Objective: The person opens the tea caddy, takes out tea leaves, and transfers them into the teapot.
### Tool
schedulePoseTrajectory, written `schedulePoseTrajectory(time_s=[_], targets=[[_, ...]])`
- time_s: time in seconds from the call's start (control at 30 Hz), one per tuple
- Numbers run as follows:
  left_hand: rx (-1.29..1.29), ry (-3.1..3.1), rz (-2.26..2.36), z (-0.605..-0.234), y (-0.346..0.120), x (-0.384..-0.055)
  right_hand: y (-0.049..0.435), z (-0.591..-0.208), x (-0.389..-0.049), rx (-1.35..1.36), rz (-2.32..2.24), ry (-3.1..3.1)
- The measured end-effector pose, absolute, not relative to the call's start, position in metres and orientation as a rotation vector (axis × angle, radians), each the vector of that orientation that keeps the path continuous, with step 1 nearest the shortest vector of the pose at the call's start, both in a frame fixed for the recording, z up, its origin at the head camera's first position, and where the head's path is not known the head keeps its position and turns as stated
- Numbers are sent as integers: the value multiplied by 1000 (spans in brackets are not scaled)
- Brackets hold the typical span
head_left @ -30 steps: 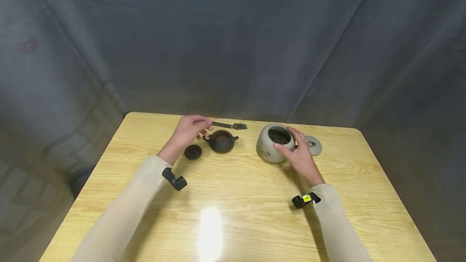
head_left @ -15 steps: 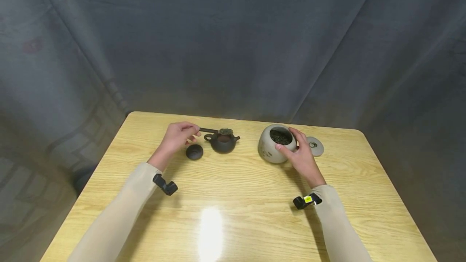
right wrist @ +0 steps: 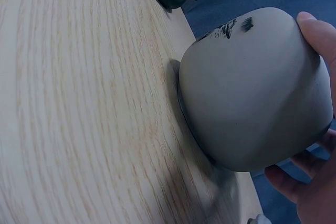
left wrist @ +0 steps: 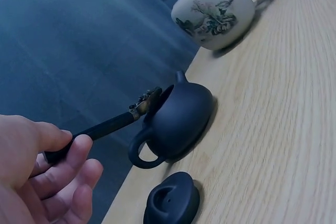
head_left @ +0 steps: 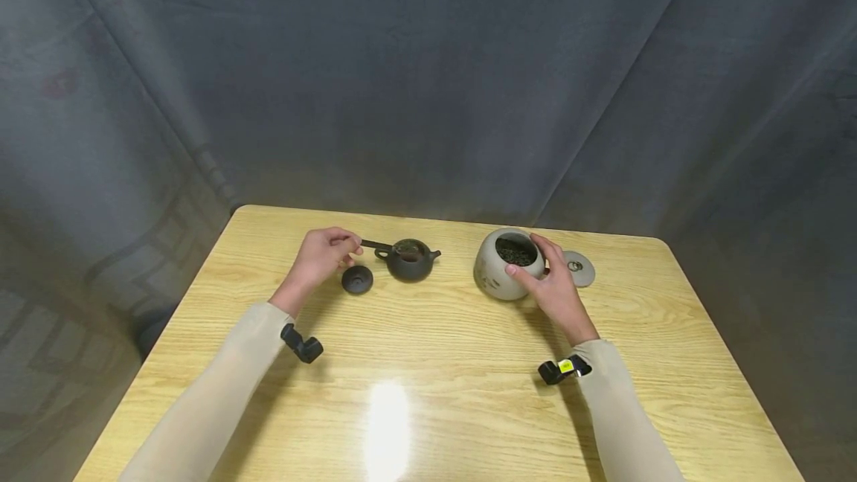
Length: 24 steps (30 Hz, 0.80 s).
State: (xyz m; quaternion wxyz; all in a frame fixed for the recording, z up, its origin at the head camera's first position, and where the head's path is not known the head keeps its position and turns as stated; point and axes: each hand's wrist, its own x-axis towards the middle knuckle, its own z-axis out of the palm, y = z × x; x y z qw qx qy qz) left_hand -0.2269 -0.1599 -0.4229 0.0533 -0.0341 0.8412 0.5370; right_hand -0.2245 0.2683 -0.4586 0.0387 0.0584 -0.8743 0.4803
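Note:
My left hand (head_left: 320, 255) pinches the dark handle of a tea scoop (left wrist: 113, 125) between thumb and fingers. Dark tea leaves (left wrist: 143, 99) lie on the scoop's head, which is right at the mouth of a small dark teapot (head_left: 410, 269). The teapot is uncovered, its handle toward my left hand and its spout pointing right. With thumb and fingers spread round the upper part, my right hand (head_left: 559, 294) grips a pale grey tea jar (head_left: 492, 274). A painted landscape shows on the jar in the left wrist view, and tea leaves (head_left: 514, 253) show through its opening.
The teapot's round lid (head_left: 357, 280) lies on the wooden table (head_left: 455, 363), left of the teapot. Behind the right hand, a pale jar lid (head_left: 581, 269) rests on the table. A dark grey curtain (head_left: 428, 80) hangs beyond the table's far edge.
My left hand has drawn back left, bringing the scoop's head from behind and beyond the teapot over its mouth, then lower into it. The right hand stays on the jar.

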Motion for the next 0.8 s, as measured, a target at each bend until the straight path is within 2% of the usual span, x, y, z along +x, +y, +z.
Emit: schedulePoseTrajectory(time_s=[0.43, 0.8], targets=[[45, 2835, 1379, -410, -144, -222, 266, -458, -224, 171, 1488, -2680], [328, 3221, 823, -399, -119, -218, 266, -459, -224, 169, 1479, -2679]])
